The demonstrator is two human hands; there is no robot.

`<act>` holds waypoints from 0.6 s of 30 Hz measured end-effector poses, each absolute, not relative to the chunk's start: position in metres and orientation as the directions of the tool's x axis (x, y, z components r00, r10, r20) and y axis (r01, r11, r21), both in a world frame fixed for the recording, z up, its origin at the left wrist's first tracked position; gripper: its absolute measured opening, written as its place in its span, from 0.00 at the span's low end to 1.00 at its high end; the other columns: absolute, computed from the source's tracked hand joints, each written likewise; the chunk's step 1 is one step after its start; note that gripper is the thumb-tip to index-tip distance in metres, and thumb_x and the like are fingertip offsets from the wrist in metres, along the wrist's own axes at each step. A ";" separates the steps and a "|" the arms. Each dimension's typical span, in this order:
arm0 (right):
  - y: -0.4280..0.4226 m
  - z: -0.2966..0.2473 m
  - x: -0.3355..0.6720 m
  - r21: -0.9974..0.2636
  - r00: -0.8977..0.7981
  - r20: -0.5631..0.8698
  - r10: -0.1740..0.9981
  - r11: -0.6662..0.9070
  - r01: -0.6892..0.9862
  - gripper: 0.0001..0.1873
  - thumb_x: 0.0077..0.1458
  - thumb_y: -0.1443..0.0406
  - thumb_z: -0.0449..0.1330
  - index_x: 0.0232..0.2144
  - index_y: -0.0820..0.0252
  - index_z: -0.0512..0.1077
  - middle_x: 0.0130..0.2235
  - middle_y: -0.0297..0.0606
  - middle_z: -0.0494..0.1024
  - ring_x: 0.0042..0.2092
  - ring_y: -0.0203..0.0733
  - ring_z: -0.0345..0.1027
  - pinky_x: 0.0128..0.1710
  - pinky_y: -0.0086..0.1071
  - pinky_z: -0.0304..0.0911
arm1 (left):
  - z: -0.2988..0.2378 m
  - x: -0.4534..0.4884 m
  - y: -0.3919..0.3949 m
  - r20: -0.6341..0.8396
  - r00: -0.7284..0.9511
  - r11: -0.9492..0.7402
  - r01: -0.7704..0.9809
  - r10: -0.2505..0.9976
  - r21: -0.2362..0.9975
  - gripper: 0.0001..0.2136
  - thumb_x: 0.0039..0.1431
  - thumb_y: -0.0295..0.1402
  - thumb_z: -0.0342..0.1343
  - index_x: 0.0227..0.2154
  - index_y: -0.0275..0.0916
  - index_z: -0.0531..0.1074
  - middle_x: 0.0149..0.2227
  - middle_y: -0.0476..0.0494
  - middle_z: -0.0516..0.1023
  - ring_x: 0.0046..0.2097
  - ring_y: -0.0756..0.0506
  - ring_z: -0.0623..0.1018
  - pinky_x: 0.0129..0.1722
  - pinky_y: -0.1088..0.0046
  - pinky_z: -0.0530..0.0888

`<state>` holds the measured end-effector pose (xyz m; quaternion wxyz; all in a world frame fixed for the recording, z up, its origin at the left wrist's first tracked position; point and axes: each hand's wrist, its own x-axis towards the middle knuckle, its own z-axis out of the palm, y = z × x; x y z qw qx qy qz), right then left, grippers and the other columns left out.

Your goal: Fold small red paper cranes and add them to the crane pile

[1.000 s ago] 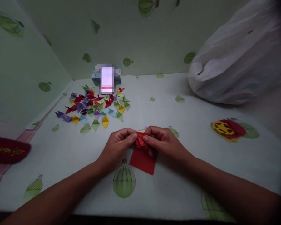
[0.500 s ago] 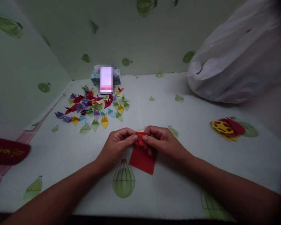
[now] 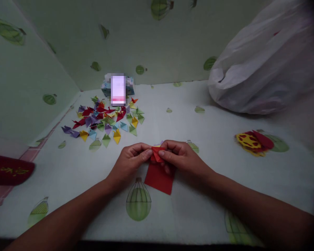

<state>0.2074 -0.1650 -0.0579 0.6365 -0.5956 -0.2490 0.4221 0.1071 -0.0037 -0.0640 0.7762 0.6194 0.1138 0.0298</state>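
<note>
A small piece of folded red paper (image 3: 157, 155) is pinched between my two hands, near the middle of the view. My left hand (image 3: 134, 157) grips its left edge between thumb and fingers. On its right side my right hand (image 3: 176, 155) is closed on it, the thumb lying across the front. Below them a flat red paper sheet (image 3: 159, 179) rests on the table, its upper part hidden by the hands. Just behind the fingers, a bit of yellow and purple paper (image 3: 159, 144) peeks out.
Several folded paper cranes (image 3: 104, 120) in many colours lie at the back left, before a phone (image 3: 118, 90) leaning on a tissue box (image 3: 131, 85). A white plastic bag (image 3: 251, 76) stands back right. Red and yellow cut-outs (image 3: 252, 141) lie right; a red object (image 3: 10, 169) left.
My fingers have shifted very slightly on the red paper, whose front folds now show a little differently. The hands stay in the same place.
</note>
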 end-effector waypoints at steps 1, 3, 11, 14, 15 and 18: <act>-0.165 -0.058 0.208 -0.969 0.518 -0.184 0.836 -0.065 -0.239 0.14 0.57 0.57 0.62 0.27 0.61 0.67 0.20 0.29 0.71 0.21 0.30 0.63 0.22 0.25 0.57 | -0.063 0.107 -0.004 -0.140 0.971 0.222 0.096 0.192 0.970 0.07 0.59 0.35 0.62 0.36 0.37 0.80 0.32 0.45 0.81 0.35 0.49 0.77 0.39 0.74 0.72; -0.165 -0.059 0.208 -0.969 0.515 -0.182 0.838 -0.063 -0.240 0.14 0.57 0.57 0.62 0.27 0.60 0.67 0.21 0.29 0.71 0.21 0.30 0.63 0.22 0.25 0.57 | -0.063 0.107 -0.003 -0.140 0.969 0.203 0.099 0.201 0.974 0.07 0.59 0.35 0.62 0.35 0.37 0.80 0.32 0.45 0.81 0.34 0.49 0.77 0.39 0.74 0.72; -0.164 -0.059 0.208 -0.969 0.517 -0.191 0.835 -0.075 -0.237 0.13 0.56 0.58 0.62 0.26 0.60 0.67 0.19 0.29 0.70 0.21 0.30 0.63 0.22 0.25 0.55 | -0.059 0.109 -0.003 -0.131 0.966 0.131 0.104 0.223 0.986 0.07 0.56 0.35 0.64 0.31 0.36 0.80 0.31 0.44 0.82 0.34 0.48 0.77 0.38 0.73 0.73; -0.164 -0.059 0.207 -0.967 0.516 -0.193 0.834 -0.072 -0.245 0.13 0.56 0.58 0.62 0.26 0.60 0.67 0.20 0.29 0.71 0.21 0.30 0.63 0.22 0.25 0.55 | -0.056 0.109 -0.003 -0.120 0.966 0.104 0.099 0.227 0.990 0.07 0.56 0.35 0.64 0.31 0.37 0.80 0.31 0.45 0.81 0.34 0.48 0.77 0.37 0.74 0.72; -0.164 -0.059 0.207 -0.966 0.517 -0.195 0.833 -0.070 -0.250 0.14 0.56 0.58 0.62 0.26 0.60 0.67 0.20 0.29 0.71 0.21 0.30 0.62 0.22 0.25 0.56 | -0.055 0.109 -0.004 -0.118 0.966 0.095 0.099 0.230 0.991 0.06 0.56 0.35 0.64 0.31 0.37 0.80 0.30 0.45 0.81 0.34 0.49 0.77 0.37 0.74 0.72; -0.164 -0.060 0.207 -0.963 0.519 -0.199 0.831 -0.069 -0.259 0.13 0.56 0.58 0.63 0.26 0.60 0.67 0.20 0.29 0.71 0.20 0.30 0.62 0.22 0.25 0.55 | -0.053 0.108 -0.004 -0.115 0.961 0.062 0.102 0.253 0.993 0.07 0.55 0.35 0.64 0.29 0.36 0.80 0.29 0.46 0.81 0.32 0.49 0.76 0.35 0.75 0.72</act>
